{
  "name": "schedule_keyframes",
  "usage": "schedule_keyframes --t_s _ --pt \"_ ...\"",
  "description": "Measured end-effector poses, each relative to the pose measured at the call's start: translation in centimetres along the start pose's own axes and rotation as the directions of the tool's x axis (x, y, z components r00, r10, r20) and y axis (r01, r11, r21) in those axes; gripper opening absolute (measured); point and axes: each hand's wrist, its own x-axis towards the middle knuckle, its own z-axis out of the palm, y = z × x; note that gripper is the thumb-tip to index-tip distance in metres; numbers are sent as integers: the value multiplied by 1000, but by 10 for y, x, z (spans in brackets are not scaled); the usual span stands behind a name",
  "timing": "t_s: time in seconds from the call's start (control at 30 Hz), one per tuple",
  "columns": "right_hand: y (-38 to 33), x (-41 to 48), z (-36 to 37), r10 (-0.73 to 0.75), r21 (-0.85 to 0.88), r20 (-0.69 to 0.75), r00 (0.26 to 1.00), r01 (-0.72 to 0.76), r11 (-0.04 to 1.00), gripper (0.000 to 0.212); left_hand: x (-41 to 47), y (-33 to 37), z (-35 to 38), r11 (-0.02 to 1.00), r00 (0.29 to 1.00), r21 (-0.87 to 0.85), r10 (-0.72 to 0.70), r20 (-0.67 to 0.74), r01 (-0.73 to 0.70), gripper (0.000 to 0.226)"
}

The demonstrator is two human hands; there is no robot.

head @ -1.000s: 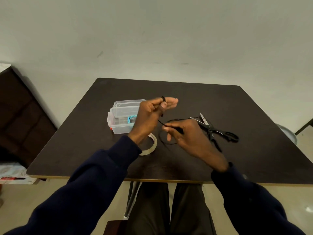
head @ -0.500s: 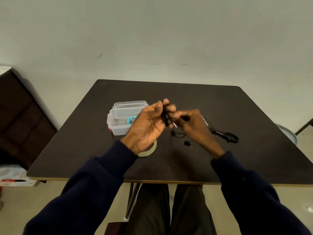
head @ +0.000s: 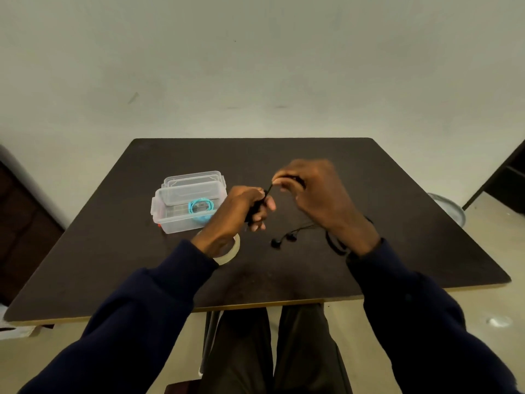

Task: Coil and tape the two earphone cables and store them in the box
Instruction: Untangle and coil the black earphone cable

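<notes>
Above the bench (head: 397, 194), the left hand (head: 241, 211) is holding the part-coiled black earphone cable (head: 258, 206) in its grip, the blurred right hand (head: 318, 194) seemingly pinching slack for another wrap.

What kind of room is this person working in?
Likely a plain indoor room, perhaps at home: a bare pale wall, one dark table with a clear plastic box, a tape roll and a black earphone cable.

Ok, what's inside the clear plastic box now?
A coiled turquoise earphone cable lies in the plastic box. The left hand covers its near-right corner, so anything there is hidden.
</notes>
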Motion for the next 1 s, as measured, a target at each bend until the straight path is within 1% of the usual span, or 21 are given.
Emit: schedule_keyframes --t_s 0.07,0.1,0.13,0.17,0.23,0.27,0.3,0.33,0.37,0.4,0.43,0.47,0.5,0.53,0.63,0.67,0.77,0.83,0.9,0.97,1.0 --pt "8 6 1 89 169 -68 994 -76 983 9 -2 6 0 969 985 -217 -87 151 118 41" --pt "10 7 5 150 257 -79 986 -125 958 10 -3 9 -1 921 965 -352 -81 248 168 38" --pt "11 6 13 208 338 -71 976 -172 925 11 -4 13 -3 851 947 -484 -44 319 203 33" --pt "11 3 21 248 414 -48 968 -207 887 13 -4 17 -6 775 938 -596 12 346 209 29" --pt "6 -9 40 285 524 36 958 -261 811 17 -2 19 -11 658 955 -742 121 271 127 24" --pt "0 -17 47 290 553 100 952 -296 779 20 1 18 -13 628 968 -776 149 202 66 23" --pt "-9 -24 53 281 569 168 945 -326 755 21 3 17 -15 640 977 -768 173 126 -14 24" --pt "-18 -30 58 258 568 222 940 -340 749 21 5 14 -18 718 977 -686 208 45 -121 27" --pt "-25 -35 60 230 545 252 940 -335 768 21 7 11 -20 830 966 -504 257 -35 -239 30" --pt "-31 -37 60 195 490 260 946 -303 817 22 8 6 -22 912 940 -228 323 -107 -340 31" --pt "-35 -37 58 153 426 255 955 -253 869 23 8 1 -25 919 909 44 394 -136 -392 31" --pt "-35 -35 53 115 367 250 961 -204 908 24 9 -4 -27 889 891 223 434 -132 -400 31" --pt "-35 -31 47 83 315 253 964 -163 935 25 8 -8 -29 873 893 306 432 -125 -380 31" --pt "-33 -27 41 56 259 254 966 -124 958 23 6 -10 -29 878 907 334 403 -125 -344 32" --pt "-25 -11 22 -15 105 207 978 -7 994 12 -1 -13 -25 883 943 400 313 -116 -244 39" --pt "-22 -5 17 -42 77 186 982 28 997 9 -4 -12 -22 902 961 383 258 -104 -200 44" --pt "-13 11 7 -128 69 114 985 121 990 10 -9 -1 -15 989 999 147 37 -31 -32 59" --pt "-8 16 10 -143 137 55 988 134 981 14 -11 6 -14 996 996 -71 -56 68 61 58" --pt "-5 17 20 -75 296 18 997 66 953 18 -14 13 -21 937 980 -326 -65 188 125 47" --pt "-3 13 31 48 460 13 999 -49 887 20 -16 17 -31 823 960 -543 -8 280 166 38" --pt "-3 10 37 112 523 25 993 -108 845 20 -18 19 -35 754 954 -633 28 298 176 37"
